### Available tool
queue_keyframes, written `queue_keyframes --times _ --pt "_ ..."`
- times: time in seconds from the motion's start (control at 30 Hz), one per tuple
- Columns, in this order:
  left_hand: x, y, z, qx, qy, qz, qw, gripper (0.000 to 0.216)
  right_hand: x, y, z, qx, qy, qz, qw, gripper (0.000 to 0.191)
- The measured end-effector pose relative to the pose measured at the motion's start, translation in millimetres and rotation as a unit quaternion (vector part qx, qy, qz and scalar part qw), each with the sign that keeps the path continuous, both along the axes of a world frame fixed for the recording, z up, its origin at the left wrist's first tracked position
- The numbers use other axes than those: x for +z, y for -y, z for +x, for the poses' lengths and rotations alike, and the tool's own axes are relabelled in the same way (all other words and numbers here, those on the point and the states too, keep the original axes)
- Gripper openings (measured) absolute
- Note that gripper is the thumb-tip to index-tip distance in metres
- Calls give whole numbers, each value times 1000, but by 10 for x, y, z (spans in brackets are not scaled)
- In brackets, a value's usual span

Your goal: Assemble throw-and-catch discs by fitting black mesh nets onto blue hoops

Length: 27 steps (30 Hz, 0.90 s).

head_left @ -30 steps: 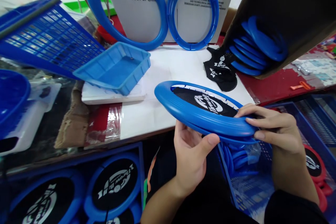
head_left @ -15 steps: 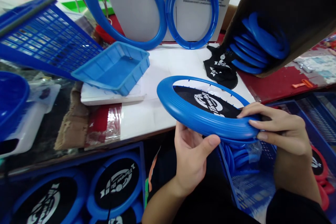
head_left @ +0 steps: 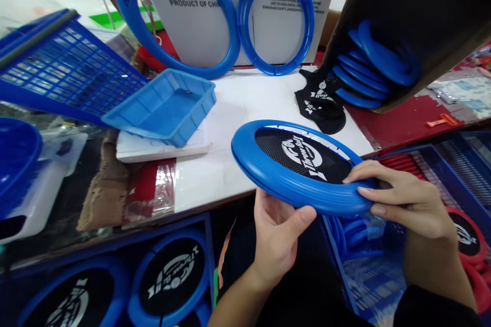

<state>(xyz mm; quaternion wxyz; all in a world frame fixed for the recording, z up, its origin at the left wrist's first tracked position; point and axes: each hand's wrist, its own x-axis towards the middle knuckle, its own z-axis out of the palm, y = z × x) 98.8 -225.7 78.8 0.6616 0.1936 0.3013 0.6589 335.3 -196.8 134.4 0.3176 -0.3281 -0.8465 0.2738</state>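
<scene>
Both hands hold a blue ring-shaped throw-ball disc [head_left: 299, 184] with black mesh and a white "Throw Ball" print across its middle. My left hand [head_left: 278, 240] supports it from below, its fingers hidden under the rim and its thumb lying along the near edge. At the right end my right hand [head_left: 406, 194] pinches the rim, with fingertips on top by the mesh. White shows in a gap between mesh and far rim. Beyond the disc, loose black printed mesh pieces [head_left: 320, 104] lie on the white work surface [head_left: 249, 97].
Two blue rings [head_left: 276, 64] lean on a carton behind. A light-blue tray [head_left: 169, 107] stands at left beside a blue basket [head_left: 76, 61]. More blue rings [head_left: 364, 71] fill a tipped box at right. Finished-looking discs [head_left: 172, 276] lie in a crate below.
The disc has tilted so more of its mesh face shows, and the gap at the far rim looks narrower. Both hands keep their hold; the whole view has shifted slightly.
</scene>
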Motion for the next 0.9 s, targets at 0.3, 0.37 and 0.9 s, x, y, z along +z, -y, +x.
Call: queue_keyframes --times 0.3,0.37,0.9 --pt "-158 74 -295 -73 -18 -116 990 57 -369 189 -84 -16 120 113 986 44" --pt "-226 71 -335 -61 -33 -158 985 60 -478 239 -140 -21 153 140 978 45" --pt "-826 -68 -272 35 -101 -276 955 36 -1513 535 -574 -175 100 171 964 39"
